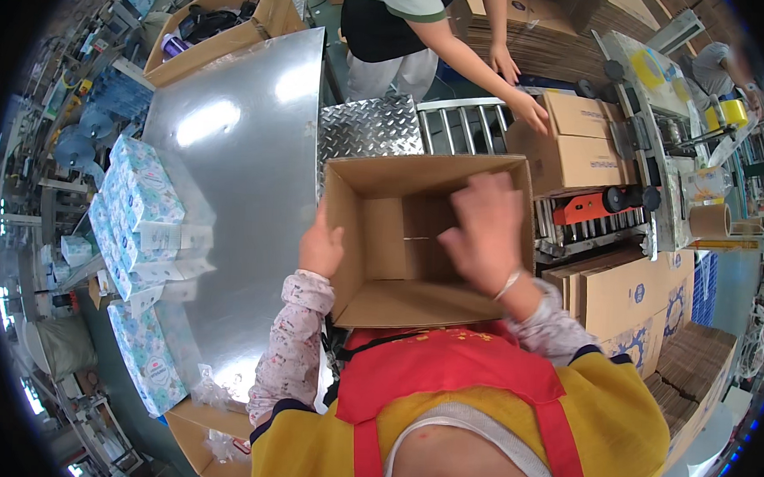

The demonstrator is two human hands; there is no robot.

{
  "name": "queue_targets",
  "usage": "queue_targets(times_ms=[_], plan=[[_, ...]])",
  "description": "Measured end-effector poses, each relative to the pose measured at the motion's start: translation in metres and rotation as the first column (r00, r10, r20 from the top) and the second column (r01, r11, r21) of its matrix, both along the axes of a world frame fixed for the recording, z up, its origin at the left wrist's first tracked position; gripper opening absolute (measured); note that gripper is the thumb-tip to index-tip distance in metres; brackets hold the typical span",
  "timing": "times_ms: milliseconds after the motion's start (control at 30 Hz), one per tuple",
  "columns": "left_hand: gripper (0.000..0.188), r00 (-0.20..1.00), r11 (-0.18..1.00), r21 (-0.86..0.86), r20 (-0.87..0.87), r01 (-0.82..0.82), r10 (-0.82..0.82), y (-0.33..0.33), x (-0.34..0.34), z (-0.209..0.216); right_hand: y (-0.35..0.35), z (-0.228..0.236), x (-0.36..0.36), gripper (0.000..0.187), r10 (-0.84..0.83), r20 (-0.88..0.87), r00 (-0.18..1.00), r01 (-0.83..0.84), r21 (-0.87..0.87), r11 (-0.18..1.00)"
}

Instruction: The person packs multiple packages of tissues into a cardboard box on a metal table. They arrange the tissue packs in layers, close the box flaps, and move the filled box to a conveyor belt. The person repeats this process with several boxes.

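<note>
An open cardboard box stands right in front of me, and I look down into its bare inside. My left hand grips its left wall, thumb toward the inside and fingers along the outer face. Over the right part of the opening is my right hand, slightly blurred, fingers stretched out and nothing seen in them. The right hand hides part of the box's floor and right wall. Whether it touches the cardboard I cannot tell.
Left is a shiny metal table with blue-and-white floral packs along its edge. Ahead, a roller conveyor leads to a closed carton, where a co-worker's hand reaches. Flattened cartons stand at right.
</note>
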State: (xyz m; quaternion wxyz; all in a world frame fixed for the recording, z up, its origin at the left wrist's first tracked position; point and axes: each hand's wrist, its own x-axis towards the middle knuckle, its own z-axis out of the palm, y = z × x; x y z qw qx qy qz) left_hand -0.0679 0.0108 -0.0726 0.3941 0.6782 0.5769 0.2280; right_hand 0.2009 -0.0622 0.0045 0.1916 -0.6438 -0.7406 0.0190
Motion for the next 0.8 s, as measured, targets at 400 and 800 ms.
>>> queue_targets(times_ms=[400, 800], plan=[[0.045, 0.984, 0.980, -0.170, -0.131, 0.099, -0.122, 0.026, -0.008, -0.005, -0.006, -0.247, 0.275, 0.053, -0.717, -0.026, 0.697, 0.241, -0.933, 0.268], [0.052, 0.902, 0.992, -0.095, -0.431, -0.078, 0.030, 0.019, -0.047, -0.017, 0.035, -0.226, 0.099, 0.035, -0.270, -0.343, 0.899, -0.061, -0.712, 0.700]])
